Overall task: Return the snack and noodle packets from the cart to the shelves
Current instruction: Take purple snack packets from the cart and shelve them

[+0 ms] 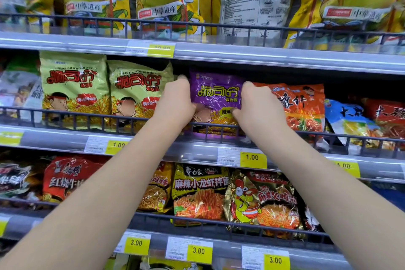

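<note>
Both hands are seating a purple packet (215, 96) on the middle shelf (197, 149): the left hand (175, 103) pinches its left edge, the right hand (255, 107) its right edge. It stands between them behind the shelf rail (98, 117), green packets (135, 92) beyond the left hand, an orange packet (300, 105) beyond the right. Next, probably, let go and draw back without tipping it.

Shop, probably supermarket: price-tagged shelves (241, 57)

Green packets (140, 90): "Crispy commander" above red characters. Purple packet (215, 92): yellow "脆司令". Yellow bags (164, 10), top shelf: "中華遺産". Yellow-black packet (200, 184), lower shelf: "麻辣小龙虾拌面". Yellow price tags on shelf edges: top tag (161, 49) "10.80", blurred; middle tag (253, 157) "1.00"; bottom tag (198, 251) "3.00".
</note>
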Demonstrator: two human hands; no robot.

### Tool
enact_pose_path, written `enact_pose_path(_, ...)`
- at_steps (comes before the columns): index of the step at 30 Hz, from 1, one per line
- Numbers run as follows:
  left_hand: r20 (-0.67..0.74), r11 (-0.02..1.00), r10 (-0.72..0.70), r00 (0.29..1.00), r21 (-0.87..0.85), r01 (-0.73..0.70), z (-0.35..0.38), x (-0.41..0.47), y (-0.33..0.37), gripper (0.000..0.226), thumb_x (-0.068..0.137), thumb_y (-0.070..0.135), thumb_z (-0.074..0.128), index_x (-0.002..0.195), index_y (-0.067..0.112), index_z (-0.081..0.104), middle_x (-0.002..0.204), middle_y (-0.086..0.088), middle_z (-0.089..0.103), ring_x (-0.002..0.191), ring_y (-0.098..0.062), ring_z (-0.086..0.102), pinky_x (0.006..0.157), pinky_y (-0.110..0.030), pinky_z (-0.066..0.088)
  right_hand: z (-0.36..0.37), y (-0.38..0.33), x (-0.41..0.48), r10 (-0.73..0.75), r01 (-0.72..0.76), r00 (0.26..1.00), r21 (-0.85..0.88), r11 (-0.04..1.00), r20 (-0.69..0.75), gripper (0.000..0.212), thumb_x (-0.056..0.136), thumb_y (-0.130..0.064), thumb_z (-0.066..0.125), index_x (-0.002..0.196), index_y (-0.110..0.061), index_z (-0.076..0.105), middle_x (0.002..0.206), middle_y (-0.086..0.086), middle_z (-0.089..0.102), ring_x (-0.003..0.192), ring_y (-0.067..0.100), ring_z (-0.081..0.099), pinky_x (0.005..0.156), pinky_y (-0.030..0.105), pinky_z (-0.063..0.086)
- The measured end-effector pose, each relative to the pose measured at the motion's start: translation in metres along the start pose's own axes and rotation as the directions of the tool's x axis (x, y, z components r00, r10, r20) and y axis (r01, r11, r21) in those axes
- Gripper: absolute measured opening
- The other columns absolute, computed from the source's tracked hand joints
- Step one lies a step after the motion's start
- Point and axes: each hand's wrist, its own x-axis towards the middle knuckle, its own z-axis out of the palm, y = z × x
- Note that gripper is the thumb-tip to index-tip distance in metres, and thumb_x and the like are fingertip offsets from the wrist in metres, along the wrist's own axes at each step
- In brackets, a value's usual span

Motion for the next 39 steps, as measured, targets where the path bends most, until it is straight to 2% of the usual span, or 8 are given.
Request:
enact_pose_path(6,-0.014,0.999,0.019,1.0,0.039,-0.018,-0.003,-0.014,0.003,0.05,0.081,0.034,0.083,0.109,0.008,0.05,0.103,-0.014,0.063,0.099,-0.038,0.064,0.074,-0.039,0.049,-0.002,-0.003,-0.004,-0.014,0.014,1.0,-0.012,1.0,-0.009,0.032,0.096,-0.025,0.069,0.117,-0.008,0.051,0.12,0.016,0.059,0.11,0.041,0.062,0.073,0.036,0.036)
enact_pose_path(11,-0.058,0.985,0.096,0.994,0.151,-0.086,-0.014,-0.033,0.014,0.051,0.086,0.035,0.078,0.118,0.008,0.049,0.117,-0.017,0.062,0.109,-0.04,0.061,0.079,-0.041,0.045,-0.006,-0.002,-0.012,-0.043,0.045,0.998,0.04,0.998,-0.046,0.037,0.093,-0.033,0.073,0.103,-0.014,0.042,0.107,0.013,0.064,0.101,0.039,0.063,0.069,0.036,0.038)
enact_pose_path(14,-0.138,0.985,0.171,0.976,0.059,-0.164,-0.028,-0.047,0.004,0.052,0.087,0.036,0.076,0.126,0.013,0.052,0.117,-0.007,0.063,0.111,-0.029,0.06,0.092,-0.045,0.051,-0.007,0.004,-0.022,-0.1,0.11,0.993,0.154,0.982,-0.07,0.028,0.093,-0.036,0.07,0.105,-0.017,0.054,0.094,0.004,0.065,0.095,0.033,0.062,0.073,0.039,0.049)
enact_pose_path(17,-0.244,0.971,0.219,0.945,-0.036,-0.234,-0.047,-0.069,-0.013,0.039,0.089,0.035,0.074,0.12,0.016,0.059,0.108,0.002,0.065,0.101,-0.018,0.064,0.089,-0.041,0.055,-0.009,0.006,-0.037,-0.14,0.164,0.986,0.38,0.91,-0.091,0.019,0.091,-0.039,0.072,0.098,-0.026,0.059,0.078,-0.007,0.065,0.078,0.017,0.061,0.074,0.038,0.053)
enact_pose_path(23,-0.316,0.948,0.038,0.948,-0.288,-0.134,-0.089,-0.139,-0.037,0.022,0.09,0.029,0.073,0.11,0.025,0.064,0.101,0.011,0.071,0.098,0.0,0.068,0.071,-0.009,0.054,-0.01,-0.017,-0.076,-0.187,0.124,0.982,0.797,0.591,-0.014,0.014,0.087,-0.034,0.079,0.091,-0.031,0.066,0.078,-0.009,0.068,0.057,0.006,0.056,0.057,0.017,0.046)
enact_pose_path(30,-0.246,0.875,-0.232,0.941,-0.476,0.091,-0.166,-0.252,-0.079,0.032,0.084,0.022,0.074,0.115,0.018,0.063,0.113,0.001,0.074,0.11,-0.013,0.071,0.085,-0.017,0.054,-0.003,-0.099,-0.135,-0.48,-0.052,0.876,0.998,0.021,0.056,0.024,0.081,-0.033,0.081,0.101,-0.029,0.07,0.093,-0.006,0.076,0.084,0.013,0.072,0.074,0.027,0.057)
enact_pose_path(35,-0.311,0.935,-0.281,0.908,-0.304,0.185,-0.245,-0.331,-0.105,0.042,0.081,0.035,0.078,0.118,0.025,0.063,0.121,0.0,0.071,0.12,-0.018,0.065,0.1,-0.031,0.051,-0.004,-0.184,-0.188,-0.614,-0.146,0.79,0.974,-0.173,0.01,0.029,0.081,-0.033,0.081,0.108,-0.034,0.069,0.107,-0.009,0.076,0.097,0.01,0.072,0.09,0.043,0.059)
enact_pose_path(39,-0.391,0.945,-0.306,0.868,-0.234,0.228,-0.309,-0.385,-0.132,0.04,0.082,0.034,0.079,0.117,0.026,0.063,0.119,-0.002,0.071,0.118,-0.019,0.066,0.1,-0.033,0.053,-0.014,-0.255,-0.231,-0.663,-0.235,0.748,0.928,-0.288,-0.017,0.032,0.082,-0.03,0.08,0.112,-0.03,0.068,0.108,-0.009,0.075,0.098,0.008,0.071,0.085,0.033,0.059)
